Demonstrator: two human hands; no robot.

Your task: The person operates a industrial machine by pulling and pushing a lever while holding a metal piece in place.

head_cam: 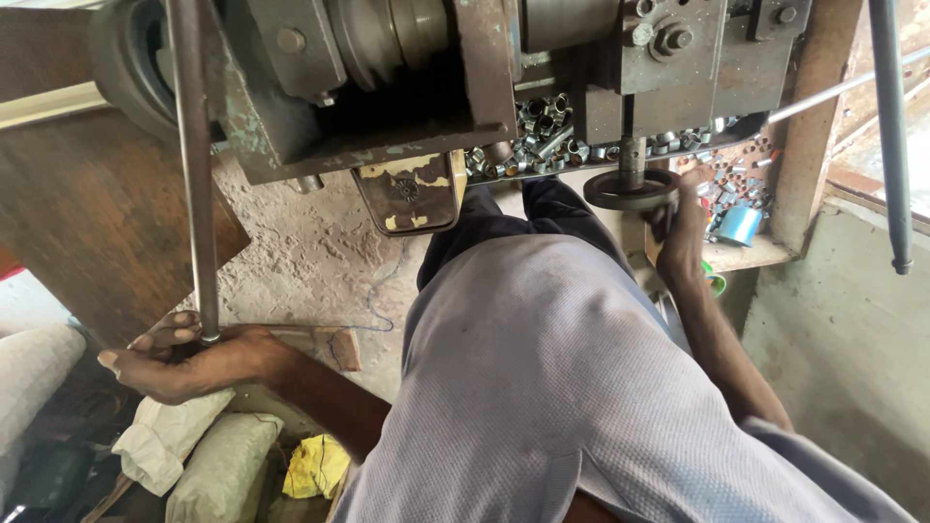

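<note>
Grey shirt cloth (572,387) fills the lower middle, closest to the lens. Out from it, the left hand (189,360) is curled around the bottom end of a long upright steel rod (197,165) that runs up past the machine's (407,87) left side. White sacks (184,446) lie just below that hand. Farther off, the right hand (683,228) grasps the dark round handwheel (632,189) under the machine's right part, near a heap of small metal sleeves (542,136) on its ledge.
</note>
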